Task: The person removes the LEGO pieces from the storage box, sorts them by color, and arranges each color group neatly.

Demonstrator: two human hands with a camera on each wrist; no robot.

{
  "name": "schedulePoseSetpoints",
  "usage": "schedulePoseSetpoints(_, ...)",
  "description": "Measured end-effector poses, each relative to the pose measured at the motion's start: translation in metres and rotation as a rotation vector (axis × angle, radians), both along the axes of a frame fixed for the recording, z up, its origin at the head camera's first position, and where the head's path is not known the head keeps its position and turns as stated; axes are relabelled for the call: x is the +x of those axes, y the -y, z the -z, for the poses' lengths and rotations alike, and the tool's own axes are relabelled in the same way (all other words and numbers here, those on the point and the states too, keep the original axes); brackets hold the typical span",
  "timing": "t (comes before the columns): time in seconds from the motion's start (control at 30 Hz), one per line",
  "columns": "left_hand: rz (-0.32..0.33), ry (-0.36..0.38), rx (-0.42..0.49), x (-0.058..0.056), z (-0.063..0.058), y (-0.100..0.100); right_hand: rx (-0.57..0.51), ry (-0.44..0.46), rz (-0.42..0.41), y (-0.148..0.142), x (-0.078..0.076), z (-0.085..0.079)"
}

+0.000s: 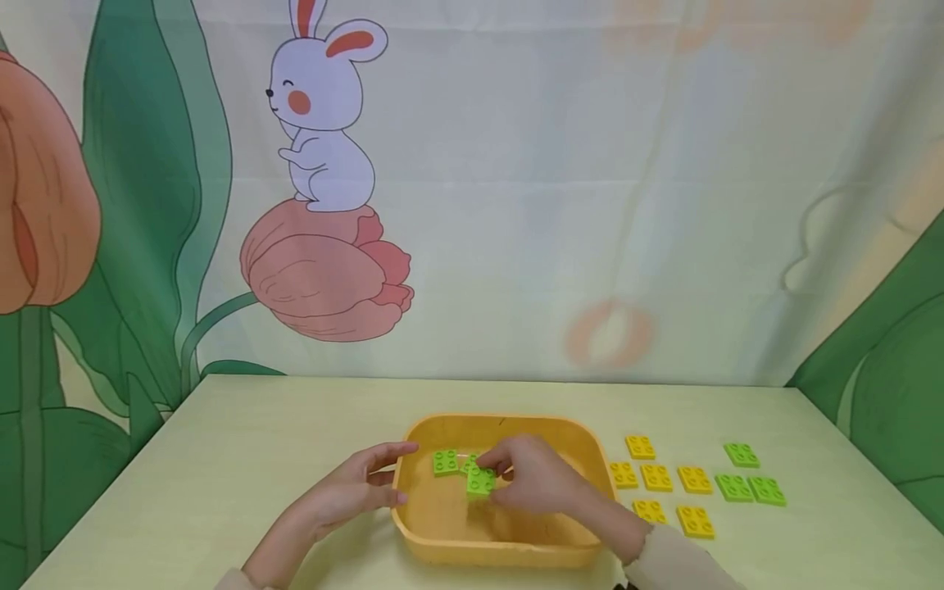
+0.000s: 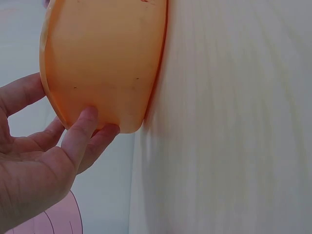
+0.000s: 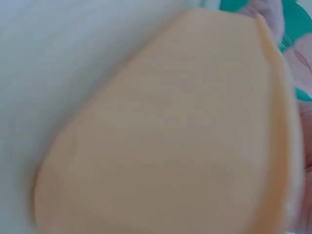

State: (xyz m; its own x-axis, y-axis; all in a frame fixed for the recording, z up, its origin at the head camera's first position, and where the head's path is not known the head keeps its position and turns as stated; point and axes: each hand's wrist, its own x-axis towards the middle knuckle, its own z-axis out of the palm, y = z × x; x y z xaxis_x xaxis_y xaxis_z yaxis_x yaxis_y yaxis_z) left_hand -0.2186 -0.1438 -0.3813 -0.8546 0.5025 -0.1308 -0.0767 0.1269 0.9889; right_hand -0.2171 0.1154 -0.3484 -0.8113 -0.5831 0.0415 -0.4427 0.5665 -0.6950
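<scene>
An orange-yellow plastic basin [image 1: 501, 551] stands on the table in the head view. My left hand [image 1: 357, 489] grips its left end; the left wrist view has those fingers [image 2: 83, 131] against the basin's outer wall [image 2: 107, 58] and at its rim. Reaching over the right side, my right hand [image 1: 534, 475] pinches a green toy building brick [image 1: 481, 482] inside the basin. Another green brick [image 1: 445, 463] lies in the basin to the left, and a further green brick [image 1: 469, 465] is partly covered behind the pinched one. The blurred right wrist view is mostly basin wall [image 3: 161, 131].
Right of the basin, several yellow bricks [image 1: 656, 478] lie in loose rows, the nearest close to the basin's rim. Farther right are 3 green bricks [image 1: 734, 487]. A printed curtain [image 1: 501, 205] with a rabbit and tulips hangs behind the pale table [image 1: 295, 426].
</scene>
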Motion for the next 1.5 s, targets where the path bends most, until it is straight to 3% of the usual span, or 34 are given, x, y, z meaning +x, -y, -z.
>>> schedulePoseSetpoints(0.07,-0.002,-0.002,0.0,0.0,0.0,0.0,-0.03,0.029,0.015,-0.012,0.0,-0.006)
schedulePoseSetpoints(0.43,0.0,-0.006,0.002,0.0,-0.001,0.0,-0.09,-0.035,0.072,-0.082,0.0,-0.034)
schedulePoseSetpoints(0.77,0.002,-0.002,0.007,0.0,0.0,0.0,-0.079,0.023,0.182,-0.15,0.004,-0.042)
schedulePoseSetpoints(1.17,0.002,-0.003,0.008,-0.001,0.001,0.0,0.006,0.002,0.276,-0.231,0.005,-0.03)
schedulePoseSetpoints(1.37,0.004,-0.003,0.003,-0.001,0.001,0.0,-0.006,0.033,0.269,-0.278,0.004,-0.014)
schedulePoseSetpoints(1.5,-0.001,-0.006,-0.007,-0.001,0.001,0.001,0.019,0.079,0.336,-0.303,0.006,-0.005)
